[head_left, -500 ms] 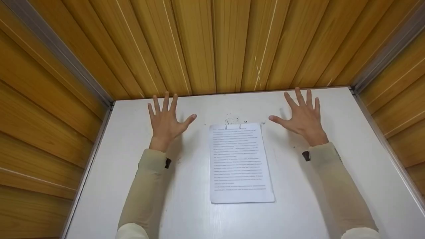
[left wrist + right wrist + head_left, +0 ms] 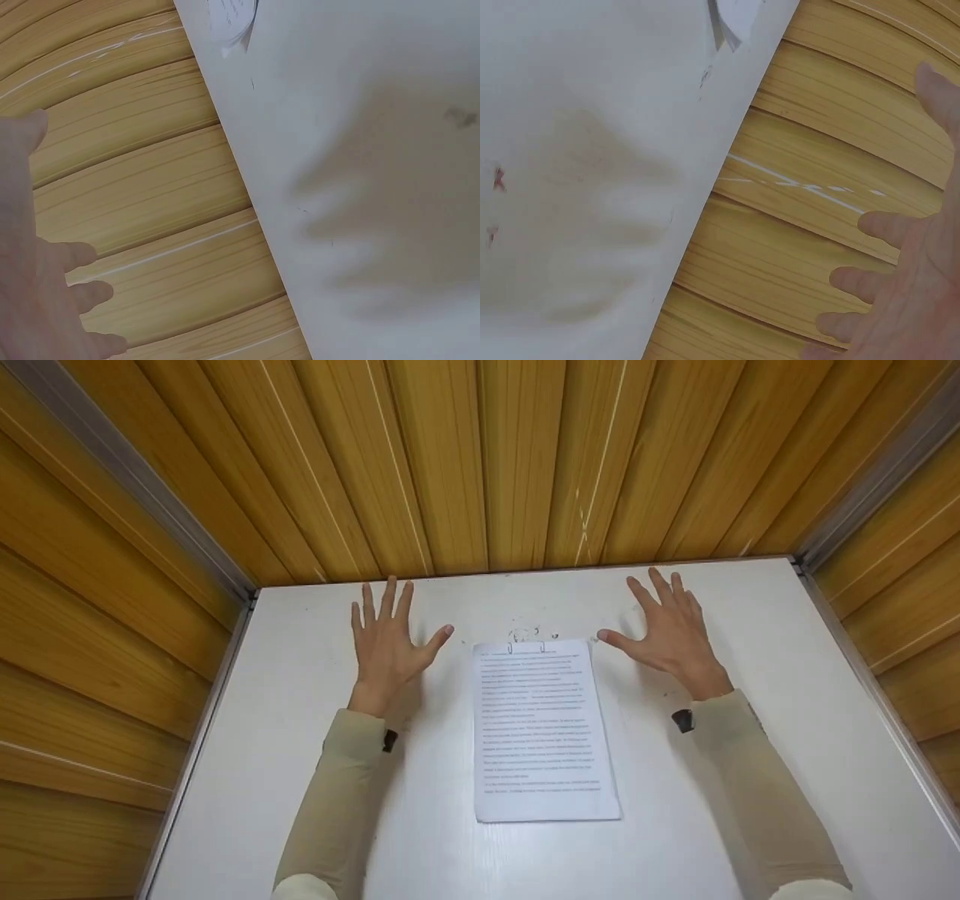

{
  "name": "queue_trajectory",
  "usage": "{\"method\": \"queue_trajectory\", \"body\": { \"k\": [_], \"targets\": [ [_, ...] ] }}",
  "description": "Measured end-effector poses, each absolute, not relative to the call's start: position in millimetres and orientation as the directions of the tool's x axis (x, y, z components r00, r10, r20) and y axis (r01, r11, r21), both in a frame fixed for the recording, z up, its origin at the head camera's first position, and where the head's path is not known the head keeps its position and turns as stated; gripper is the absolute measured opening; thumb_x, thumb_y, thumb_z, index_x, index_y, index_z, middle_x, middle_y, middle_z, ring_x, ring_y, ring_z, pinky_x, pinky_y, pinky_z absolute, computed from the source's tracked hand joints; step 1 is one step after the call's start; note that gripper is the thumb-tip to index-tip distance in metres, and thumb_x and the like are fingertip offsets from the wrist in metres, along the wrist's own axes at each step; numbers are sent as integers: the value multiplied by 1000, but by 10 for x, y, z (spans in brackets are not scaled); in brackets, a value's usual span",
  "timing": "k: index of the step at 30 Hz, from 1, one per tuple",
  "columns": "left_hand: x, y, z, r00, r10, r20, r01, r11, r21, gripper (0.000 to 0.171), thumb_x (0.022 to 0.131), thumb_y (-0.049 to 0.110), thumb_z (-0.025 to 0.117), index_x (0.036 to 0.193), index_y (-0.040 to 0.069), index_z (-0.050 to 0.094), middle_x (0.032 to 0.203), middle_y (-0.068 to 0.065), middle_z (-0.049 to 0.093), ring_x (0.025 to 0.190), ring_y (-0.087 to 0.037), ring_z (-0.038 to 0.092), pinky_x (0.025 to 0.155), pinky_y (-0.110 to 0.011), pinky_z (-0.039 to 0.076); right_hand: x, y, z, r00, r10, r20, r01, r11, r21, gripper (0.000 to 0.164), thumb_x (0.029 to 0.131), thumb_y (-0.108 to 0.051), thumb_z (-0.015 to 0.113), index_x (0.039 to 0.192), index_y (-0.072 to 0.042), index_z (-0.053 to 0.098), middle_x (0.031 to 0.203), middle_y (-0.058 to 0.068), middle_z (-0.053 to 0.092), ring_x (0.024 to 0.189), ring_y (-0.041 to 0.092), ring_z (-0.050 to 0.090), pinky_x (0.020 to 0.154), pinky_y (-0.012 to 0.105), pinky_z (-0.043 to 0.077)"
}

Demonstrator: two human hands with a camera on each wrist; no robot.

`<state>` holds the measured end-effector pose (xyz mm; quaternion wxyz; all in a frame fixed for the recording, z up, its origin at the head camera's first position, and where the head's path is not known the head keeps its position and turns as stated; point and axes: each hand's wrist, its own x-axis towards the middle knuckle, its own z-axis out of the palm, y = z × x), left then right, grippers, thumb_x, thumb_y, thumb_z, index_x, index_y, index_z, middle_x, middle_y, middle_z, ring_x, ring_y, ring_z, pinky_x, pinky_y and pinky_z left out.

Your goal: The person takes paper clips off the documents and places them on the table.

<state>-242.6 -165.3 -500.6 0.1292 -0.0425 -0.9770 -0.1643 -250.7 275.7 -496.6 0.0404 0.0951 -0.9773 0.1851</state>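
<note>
A stack of printed sheets (image 2: 536, 735), bound at its top edge by two metal rings (image 2: 527, 646), lies flat in the middle of the white table. To its upper left, my left hand (image 2: 390, 652) hovers with fingers spread and the thumb pointing toward the paper. On the other side my right hand (image 2: 671, 637) is held up the same way, its thumb near the sheets' top right corner. Both hands hold nothing, and each casts a shadow on the table. Both wrist views show a corner of the sheets (image 2: 231, 19) at the top.
The white table (image 2: 450, 855) meets a wood-patterned panel wall (image 2: 517, 472) along its far edge, with similar walls at left and right. Dark scuff marks (image 2: 523, 634) show just above the paper. Metal frame posts (image 2: 150, 487) stand at the corners.
Both hands have moved inward toward the sheets and slightly nearer to me. The right hand's fingers are less widely spread. The sheets have stayed in place.
</note>
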Motion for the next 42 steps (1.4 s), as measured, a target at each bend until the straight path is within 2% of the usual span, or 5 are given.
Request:
{"method": "queue_trajectory", "body": {
  "k": [5, 14, 20, 31, 42],
  "targets": [
    [-2404, -1566, -5026, -956, 42, 292, 171, 885, 433, 94, 95, 76, 57, 164, 14, 42, 173, -13, 35, 161, -48, 25, 128, -66, 19, -2478, 2714, -4965, -980, -176, 95, -200, 853, -482, 104, 92, -71, 70, 168, -11, 32, 176, 23, 21, 162, 52, 15, 124, 75, 17],
    [-2376, -1420, -5090, -974, -4, 225, 160, 687, 709, 63, 105, 50, 64, 154, 11, 55, 158, -10, 56, 148, -33, 51, 122, -53, 40, -2437, 2628, -4989, -986, -157, 55, -151, 710, -688, 75, 102, -41, 72, 160, -3, 43, 164, 24, 41, 153, 47, 38, 122, 65, 34],
    [-2374, -1354, -5190, -989, -6, 150, 120, 567, 815, 53, 106, 38, 67, 149, 8, 58, 153, -11, 60, 141, -36, 57, 115, -53, 48, -2447, 2574, -5064, -982, -181, 59, -160, 620, -768, 59, 106, -26, 69, 153, 2, 48, 153, 27, 51, 143, 47, 50, 117, 59, 44],
    [-2440, -1220, -5368, -995, 32, 92, 96, 450, 888, 46, 107, 24, 67, 146, 2, 58, 150, -18, 60, 138, -46, 59, 114, -53, 49, -2532, 2518, -5243, -989, -145, -21, -64, 557, -828, 47, 107, -26, 66, 146, -1, 56, 149, 24, 57, 136, 44, 58, 112, 57, 49],
    [-2448, -1150, -5543, -999, 10, -39, -31, 442, 896, 50, 107, 26, 66, 149, 2, 56, 150, -14, 61, 134, -35, 63, 106, -45, 56, -2537, 2327, -5415, -987, -148, -66, -37, 603, -797, 44, 108, -20, 62, 146, 3, 55, 145, 24, 60, 132, 42, 61, 109, 56, 51]
  ]
}}
